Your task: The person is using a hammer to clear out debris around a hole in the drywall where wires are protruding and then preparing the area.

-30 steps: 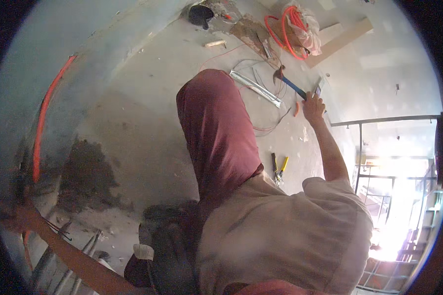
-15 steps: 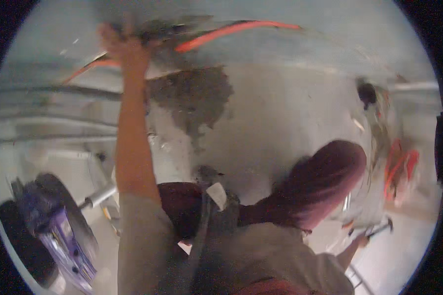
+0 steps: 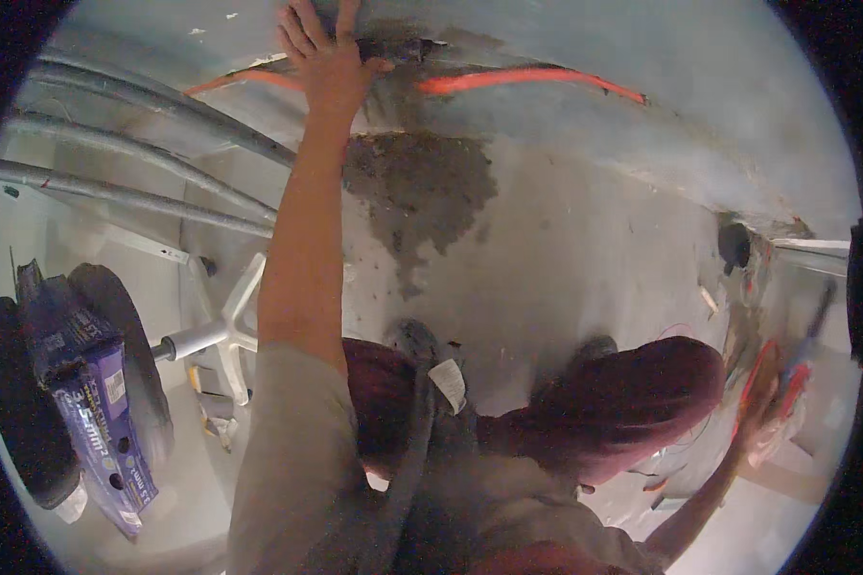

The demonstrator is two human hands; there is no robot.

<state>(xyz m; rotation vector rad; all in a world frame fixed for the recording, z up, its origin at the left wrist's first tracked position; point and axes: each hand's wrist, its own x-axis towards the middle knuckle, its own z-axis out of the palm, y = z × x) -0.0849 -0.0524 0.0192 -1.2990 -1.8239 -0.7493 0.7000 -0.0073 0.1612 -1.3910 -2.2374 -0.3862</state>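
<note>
My left hand [image 3: 331,72] is open and spread against the wall, beside a rough dark recess [image 3: 403,50] along a groove that holds an orange conduit [image 3: 527,77]. At the lower right, my right hand [image 3: 759,407] is closed on a hammer [image 3: 808,331] with a blue handle, held up and somewhat blurred. Behind that hand, partly hidden, lie the coiled orange tubing and its plastic wrap. My bent knee [image 3: 662,393] in maroon trousers is between my two hands, low over the floor.
Several grey pipes [image 3: 134,177] slant from the left toward the wall. A white chair base [image 3: 225,326], dark cushions [image 3: 24,402] and a purple box [image 3: 105,402] sit at the left. A dark object [image 3: 734,244] and small offcuts [image 3: 708,299] lie on the floor near the right corner.
The view has swung round to face the wall. My left hand now rests spread higher on it, near the recess, and my right hand has lifted the hammer upward.
</note>
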